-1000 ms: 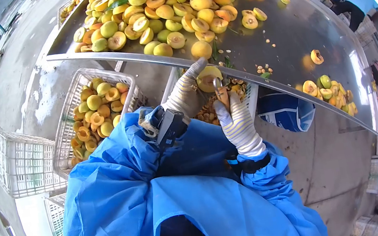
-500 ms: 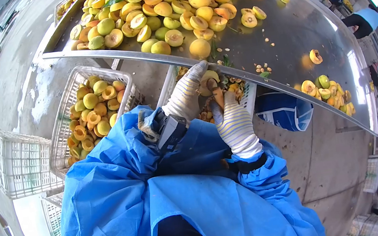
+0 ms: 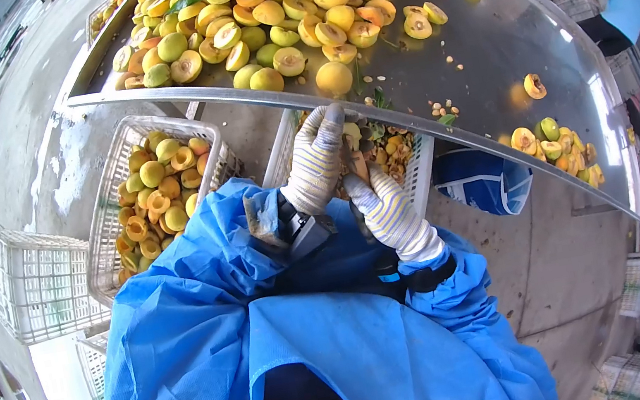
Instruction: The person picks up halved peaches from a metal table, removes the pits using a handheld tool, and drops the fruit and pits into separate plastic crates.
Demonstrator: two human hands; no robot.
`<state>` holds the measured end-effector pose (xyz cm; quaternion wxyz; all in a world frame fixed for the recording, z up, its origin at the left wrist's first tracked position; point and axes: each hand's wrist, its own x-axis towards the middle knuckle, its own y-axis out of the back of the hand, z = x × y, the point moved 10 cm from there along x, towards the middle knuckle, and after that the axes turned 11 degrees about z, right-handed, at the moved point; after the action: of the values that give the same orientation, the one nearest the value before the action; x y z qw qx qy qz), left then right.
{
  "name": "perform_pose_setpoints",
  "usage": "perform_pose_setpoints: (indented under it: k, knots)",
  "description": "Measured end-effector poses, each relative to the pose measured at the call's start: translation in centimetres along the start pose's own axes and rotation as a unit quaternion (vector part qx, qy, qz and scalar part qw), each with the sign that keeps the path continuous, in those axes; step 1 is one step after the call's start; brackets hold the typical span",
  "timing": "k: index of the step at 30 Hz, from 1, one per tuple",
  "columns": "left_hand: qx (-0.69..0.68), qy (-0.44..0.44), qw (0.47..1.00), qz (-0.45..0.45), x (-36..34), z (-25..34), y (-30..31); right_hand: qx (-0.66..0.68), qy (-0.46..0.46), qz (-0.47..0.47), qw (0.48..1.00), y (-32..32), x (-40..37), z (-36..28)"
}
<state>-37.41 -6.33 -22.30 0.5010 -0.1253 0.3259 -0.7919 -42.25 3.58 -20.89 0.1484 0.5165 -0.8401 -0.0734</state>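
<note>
My left hand (image 3: 319,160), in a striped knit glove, is closed around a cut apricot half (image 3: 352,136) just below the table's metal edge. Most of that fruit is hidden by my fingers. My right hand (image 3: 395,217), gloved the same way, grips a small wooden-handled tool (image 3: 360,167) whose upper end meets the fruit; its working tip is hidden. Directly beneath both hands, a white crate (image 3: 423,175) holds pits and fruit scraps (image 3: 395,153).
A steel table (image 3: 477,83) carries a large heap of apricots (image 3: 258,17), with a smaller pile (image 3: 559,149) at right. To the left stand a filled crate (image 3: 153,176) and another white crate (image 3: 40,282). A blue bag (image 3: 481,183) lies right. Other people work far off.
My right hand has tilted and dropped slightly, bringing the tool's handle lower and left. My left hand has rolled a little around the fruit. A person in light blue at far right has straightened up.
</note>
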Motion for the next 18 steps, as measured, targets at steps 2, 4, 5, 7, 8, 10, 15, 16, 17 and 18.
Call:
perform_pose_setpoints:
  k: [2, 4, 5, 7, 8, 10, 15, 16, 17, 18]
  knots:
    - [0.012, -0.004, 1.0, 0.01, -0.3, -0.1, 0.2, 0.013, -0.111, -0.02, 0.994, -0.3, -0.4, 1.8]
    - [0.027, 0.002, 0.999, 0.025, -0.4, -0.3, 0.3, -0.091, -0.017, 0.004, 0.996, -0.2, 0.0, 2.2]
    - [0.027, 0.015, 1.0, -0.002, -0.3, -0.5, -0.2, -0.172, 0.082, 0.027, 0.981, -0.1, 0.2, 1.7]
    - [0.026, 0.043, 0.997, -0.051, 0.4, -0.2, -0.4, -0.165, 0.008, -0.017, 0.986, 0.0, 0.6, 2.1]
    - [-0.013, 0.104, 0.991, -0.08, 0.5, -0.8, -0.3, -0.149, 0.034, -0.005, 0.988, 0.2, 0.6, 1.8]
    - [0.017, 0.133, 0.984, -0.118, 1.3, -1.3, 0.2, -0.074, 0.135, 0.034, 0.988, 0.5, 0.3, 0.3]
    - [0.0, 0.119, 0.989, -0.082, 1.3, -1.8, 0.9, -0.108, 0.158, 0.059, 0.98, -0.3, 0.1, 0.7]
    - [0.01, 0.118, 0.99, -0.077, 1.5, -1.7, 1.0, -0.118, 0.139, 0.072, 0.981, -0.4, 0.1, 1.0]
    - [0.019, 0.116, 0.991, -0.07, 1.6, -1.8, 1.3, -0.012, 0.0, 0.019, 1.0, -0.9, 0.0, 3.3]
    - [0.027, 0.101, 0.993, -0.053, 1.4, -1.2, 1.2, 0.094, -0.14, -0.035, 0.985, -1.6, -0.8, 3.8]
